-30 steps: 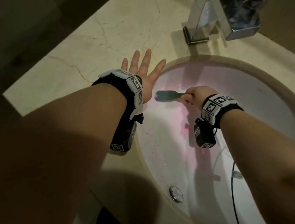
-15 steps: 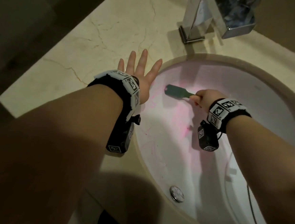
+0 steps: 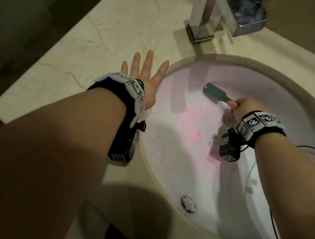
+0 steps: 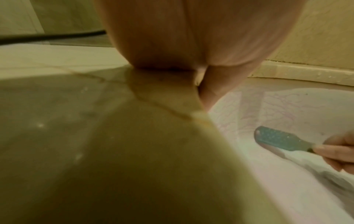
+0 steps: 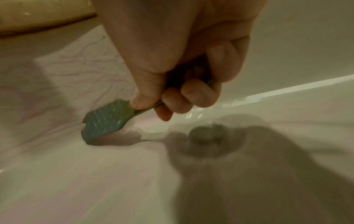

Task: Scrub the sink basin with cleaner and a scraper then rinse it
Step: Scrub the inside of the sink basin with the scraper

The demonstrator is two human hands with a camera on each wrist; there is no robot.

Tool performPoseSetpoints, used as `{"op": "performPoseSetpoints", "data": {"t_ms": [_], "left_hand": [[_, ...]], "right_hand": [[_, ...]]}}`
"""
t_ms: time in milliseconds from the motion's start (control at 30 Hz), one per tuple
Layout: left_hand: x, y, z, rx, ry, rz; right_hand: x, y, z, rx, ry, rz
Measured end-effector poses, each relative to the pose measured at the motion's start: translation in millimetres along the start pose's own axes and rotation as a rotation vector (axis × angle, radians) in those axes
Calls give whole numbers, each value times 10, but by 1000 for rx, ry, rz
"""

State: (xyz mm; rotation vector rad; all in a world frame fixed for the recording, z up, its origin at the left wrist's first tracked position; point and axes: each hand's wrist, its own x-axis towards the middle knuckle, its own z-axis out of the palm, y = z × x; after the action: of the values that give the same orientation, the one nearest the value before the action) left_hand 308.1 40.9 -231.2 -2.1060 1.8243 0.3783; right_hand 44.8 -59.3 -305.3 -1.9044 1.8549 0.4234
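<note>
- Two hands in play: the right hand (image 3: 243, 105) has its fingers curled tight round the handle of the teal scraper (image 3: 216, 93), blade down on the far-left wall of the sink basin (image 3: 178, 158).
- Movement to call: over the last second the scraper has travelled away from the basin's left rim, up and across toward the far wall below the faucet (image 3: 204, 19), and the right wrist has gone with it.
- My read: that's another scrubbing stroke, spreading into fresh ground; pink cleaner (image 3: 188, 120) smears and streaks coat the left wall, so scrubbing is mid-way and rinsing not yet begun.
- Bracing duty: the left hand (image 3: 147, 75) lies flat, fingers spread, holding nothing, on the beige marble surface (image 3: 95, 31) at the basin's left rim, barely shifted.
- Writing: none readable; the wristbands carry only black-and-white square marker patterns.
- Overflow fitting (image 3: 188, 204) sits at the near wall, untouched.
</note>
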Motion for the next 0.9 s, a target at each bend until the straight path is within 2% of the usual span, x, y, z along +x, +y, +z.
{"op": "performPoseSetpoints", "data": {"t_ms": [133,233,300,367,500,567,667,700,733,833,900], "left_hand": [[9,0,-5,-6,3,1],[0,-10,-4,-31,-33,-22],[2,-17,-7,-53,0,12],[-2,-20,-21,-55,28,38],[-19,-10,-29,-64,27,40],[-13,-9,-25,-64,30,41],[-7,-19,-21,-62,36,48],[-7,-22,-18,-60,38,50],[-3,-25,-13,-57,39,50],[0,-23,-10,-62,34,49],[8,-22,-7,-56,28,47]], "right_hand": [[-108,-155,185,105,-213,-84],[-199,-125,185,348,-278,-81],[-232,-35,165,434,-343,-102],[-259,50,163,372,-441,-149],[-351,138,196,100,-633,-168],[-379,123,194,33,-600,-155],[-334,57,152,-47,-321,-122],[-313,39,144,-58,-277,-119],[-297,21,147,-66,-281,-126],[-314,-26,194,-149,-457,-188],[-347,-72,183,-210,-505,-230]]}}
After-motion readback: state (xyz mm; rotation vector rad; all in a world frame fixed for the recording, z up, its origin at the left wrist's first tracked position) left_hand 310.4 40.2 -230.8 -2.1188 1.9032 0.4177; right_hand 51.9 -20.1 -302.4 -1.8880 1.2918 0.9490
